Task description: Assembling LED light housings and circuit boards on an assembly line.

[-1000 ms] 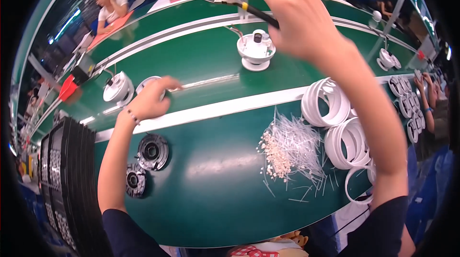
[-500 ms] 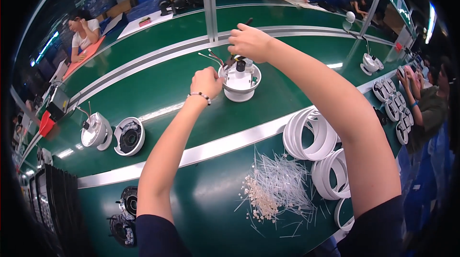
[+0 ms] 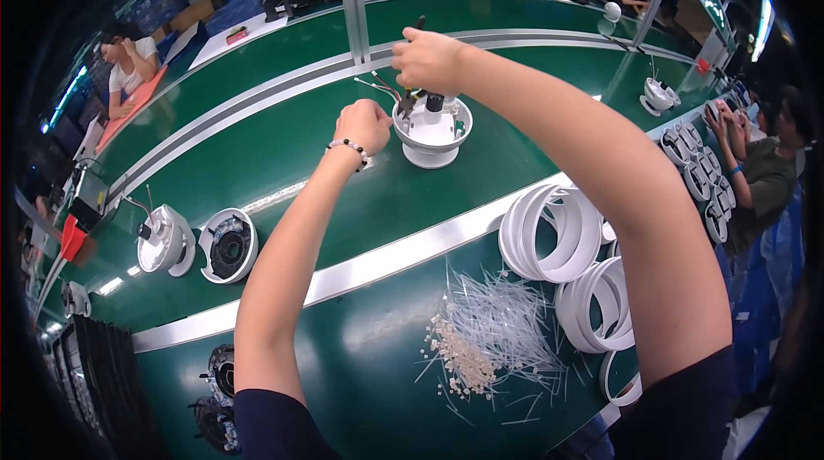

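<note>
Housing is stood upright on the belt, bowl up, probably for access. Hands are kept apart: left hand is placed at its side, likely for steadying, grip can't be told; right hand is clamped on pliers, angled tips-down, apparently for reach inside. Wires are splayed outward.

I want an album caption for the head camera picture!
Right hand holds pliers over a white housing, left hand by its rim.
</note>
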The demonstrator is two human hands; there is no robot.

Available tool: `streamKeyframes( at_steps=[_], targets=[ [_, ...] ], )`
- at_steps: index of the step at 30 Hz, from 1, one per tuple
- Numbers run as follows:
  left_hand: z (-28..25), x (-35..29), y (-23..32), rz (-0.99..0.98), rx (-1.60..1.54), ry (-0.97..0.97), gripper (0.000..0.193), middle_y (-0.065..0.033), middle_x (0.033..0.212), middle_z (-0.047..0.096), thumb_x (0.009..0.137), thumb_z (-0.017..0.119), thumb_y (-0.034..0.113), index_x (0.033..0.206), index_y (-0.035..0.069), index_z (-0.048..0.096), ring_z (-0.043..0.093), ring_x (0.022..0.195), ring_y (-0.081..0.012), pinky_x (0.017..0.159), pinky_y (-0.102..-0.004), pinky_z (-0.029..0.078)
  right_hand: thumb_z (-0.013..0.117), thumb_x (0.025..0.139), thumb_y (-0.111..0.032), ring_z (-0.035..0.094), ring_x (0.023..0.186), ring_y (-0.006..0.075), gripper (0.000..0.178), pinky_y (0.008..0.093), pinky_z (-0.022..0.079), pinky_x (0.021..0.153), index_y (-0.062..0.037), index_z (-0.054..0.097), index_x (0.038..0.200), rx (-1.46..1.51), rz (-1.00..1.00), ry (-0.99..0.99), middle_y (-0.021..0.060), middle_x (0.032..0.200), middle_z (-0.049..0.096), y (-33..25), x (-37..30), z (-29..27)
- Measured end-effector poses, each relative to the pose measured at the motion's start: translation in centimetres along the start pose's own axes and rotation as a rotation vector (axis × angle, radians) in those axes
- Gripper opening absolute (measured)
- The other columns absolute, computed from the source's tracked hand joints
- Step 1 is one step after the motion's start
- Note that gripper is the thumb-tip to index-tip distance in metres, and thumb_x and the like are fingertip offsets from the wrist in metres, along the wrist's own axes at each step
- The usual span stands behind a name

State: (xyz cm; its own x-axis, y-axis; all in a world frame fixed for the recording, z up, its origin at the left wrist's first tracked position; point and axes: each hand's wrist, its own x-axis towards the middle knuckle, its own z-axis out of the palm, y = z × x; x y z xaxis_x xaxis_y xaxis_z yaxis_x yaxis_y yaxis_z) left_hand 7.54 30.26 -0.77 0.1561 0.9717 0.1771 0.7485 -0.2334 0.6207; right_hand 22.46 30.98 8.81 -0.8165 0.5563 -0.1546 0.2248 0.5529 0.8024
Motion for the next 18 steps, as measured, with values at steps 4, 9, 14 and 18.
streamKeyframes(
  at_steps=[4, 9, 14, 18],
  targets=[
    [0.2, -0.1, 0.6, 0.026, 0.056, 0.009, 0.01, -0.0184, 0.081, 0.061, 0.07, 0.064, 0.014, 0.073, 0.004, 0.063, 0.059, 0.081, -0.0333, 0.073, -0.0397, 0.046, 0.068, 0.062, -0.013, 0.057, 0.085, 0.0177, 0.014, 0.0301, 0.042, 0.07, -0.0158, 0.064, 0.075, 0.097, 0.021, -0.05, 0.0021, 0.079, 0.06, -0.9, -0.2, -0.9],
    [0.3, -0.1, 1.6, 0.132, 0.149, 0.064, 0.014, -0.0174, 0.081, 0.061, 0.071, 0.063, 0.018, 0.074, 0.005, 0.064, 0.059, 0.08, -0.0322, 0.072, -0.0401, 0.047, 0.066, 0.057, -0.007, 0.062, 0.076, 0.0226, 0.012, 0.032, 0.05, 0.064, -0.0104, 0.063, 0.068, 0.199, 0.191, 0.042, 0.0071, 0.072, 0.061, -0.5, -3.7, -0.7],
    [-3.4, -5.2, 3.1, 0.258, -0.169, -0.015, 0.015, -0.0046, 0.06, 0.058, 0.079, 0.058, 0.016, 0.078, 0.002, 0.061, 0.054, 0.052, -0.0103, 0.048, -0.024, 0.041, 0.064, 0.061, -0.012, 0.061, 0.076, 0.0311, 0.015, 0.0372, 0.049, 0.067, -0.0033, 0.065, 0.073, 0.345, 0.537, 0.258, 0.0182, 0.077, 0.061, 3.5, -9.1, -4.3],
    [-3.2, -13.4, 5.9, 0.327, -0.282, -0.348, 0.007, -0.003, 0.061, 0.053, 0.078, 0.053, 0.002, 0.073, -0.002, 0.054, 0.051, 0.054, -0.0079, 0.051, -0.0202, 0.041, 0.064, 0.065, -0.028, 0.061, 0.082, 0.0235, 0.034, 0.0341, 0.05, 0.069, -0.0114, 0.065, 0.095, 0.574, 0.911, 0.243, 0.0086, 0.085, 0.063, -0.1, -16.1, -11.6]
  ],
)
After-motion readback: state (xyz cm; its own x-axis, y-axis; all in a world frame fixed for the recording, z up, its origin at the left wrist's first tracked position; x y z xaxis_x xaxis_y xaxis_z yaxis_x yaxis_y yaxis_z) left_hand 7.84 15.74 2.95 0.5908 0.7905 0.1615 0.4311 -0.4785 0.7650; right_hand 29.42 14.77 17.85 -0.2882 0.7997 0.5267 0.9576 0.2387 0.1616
